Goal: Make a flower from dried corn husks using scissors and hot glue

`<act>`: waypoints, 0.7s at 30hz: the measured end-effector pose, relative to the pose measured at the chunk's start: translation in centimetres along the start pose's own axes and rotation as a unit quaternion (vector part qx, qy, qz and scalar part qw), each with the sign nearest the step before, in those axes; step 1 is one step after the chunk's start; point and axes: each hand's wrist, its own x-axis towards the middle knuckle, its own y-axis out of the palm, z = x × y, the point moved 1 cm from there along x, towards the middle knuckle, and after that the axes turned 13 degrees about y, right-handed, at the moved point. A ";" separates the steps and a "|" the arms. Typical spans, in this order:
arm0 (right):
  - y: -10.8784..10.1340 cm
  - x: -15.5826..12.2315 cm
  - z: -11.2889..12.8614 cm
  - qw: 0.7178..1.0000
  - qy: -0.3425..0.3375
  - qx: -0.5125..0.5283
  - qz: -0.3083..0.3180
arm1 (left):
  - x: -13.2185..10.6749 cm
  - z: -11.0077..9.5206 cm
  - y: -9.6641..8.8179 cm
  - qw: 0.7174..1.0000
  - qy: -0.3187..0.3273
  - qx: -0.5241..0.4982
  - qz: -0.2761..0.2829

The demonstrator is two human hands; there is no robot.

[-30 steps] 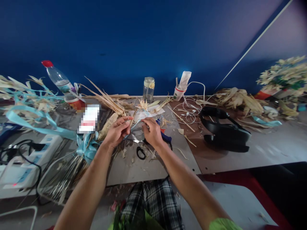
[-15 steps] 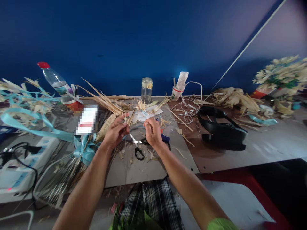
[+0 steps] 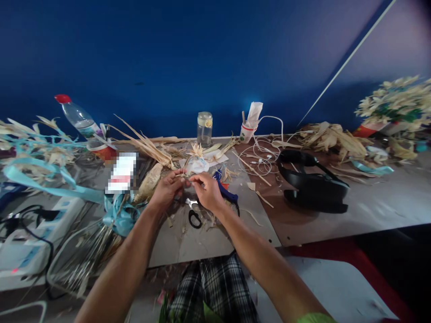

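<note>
My left hand [image 3: 167, 189] and my right hand [image 3: 208, 191] meet fingertip to fingertip over the grey table [image 3: 202, 237], both pinched on a small pale piece of dried husk [image 3: 187, 178] that I can barely make out. Just below them lie black-handled scissors [image 3: 194, 215]. A blue glue gun [image 3: 225, 190] lies right of my right hand. A dried-husk flower [image 3: 197, 150] on white paper sits just behind the hands.
Dried husk strips [image 3: 148, 146], light-blue ribbon [image 3: 50, 181], a red-capped bottle [image 3: 78, 117], a glass jar [image 3: 204, 128], a paper cup [image 3: 248, 130], white earphone cable [image 3: 264, 157], a black headset [image 3: 313, 181], a white power strip [image 3: 30, 242] and husk flowers [image 3: 393, 101] surround the work spot.
Both hands have come lower and closer together, fingertips now touching; the husk strip held upright earlier is no longer raised.
</note>
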 end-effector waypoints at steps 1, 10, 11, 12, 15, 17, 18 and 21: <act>0.0 0.0 0.0 1.000 0.022 0.000 0.012 | 0.0 0.1 0.0 1.000 0.000 0.009 -0.002; 0.2 -0.8 1.0 0.994 -0.064 -0.085 0.026 | -0.1 -0.4 0.4 1.000 -0.004 0.001 -0.009; 0.3 -0.8 1.0 0.994 -0.067 -0.085 0.022 | -0.2 -0.5 0.4 1.000 -0.006 -0.009 -0.006; 0.3 -0.8 1.0 0.994 -0.069 -0.082 0.020 | -0.2 -0.5 0.5 1.000 -0.011 -0.020 -0.003; 0.3 -0.7 0.8 0.996 -0.065 -0.068 0.004 | -0.3 -0.7 0.5 0.999 -0.023 -0.044 0.003; 0.0 -0.5 0.6 0.997 -0.053 -0.053 -0.015 | -0.3 -0.7 0.4 0.998 -0.027 -0.052 0.003; -0.3 -0.3 0.5 0.998 -0.042 -0.041 -0.031 | -0.3 -0.7 0.4 0.998 -0.029 -0.055 0.003; -2.1 0.4 0.6 0.995 0.005 0.010 -0.101 | -0.3 -0.6 0.2 0.997 -0.032 -0.064 -0.003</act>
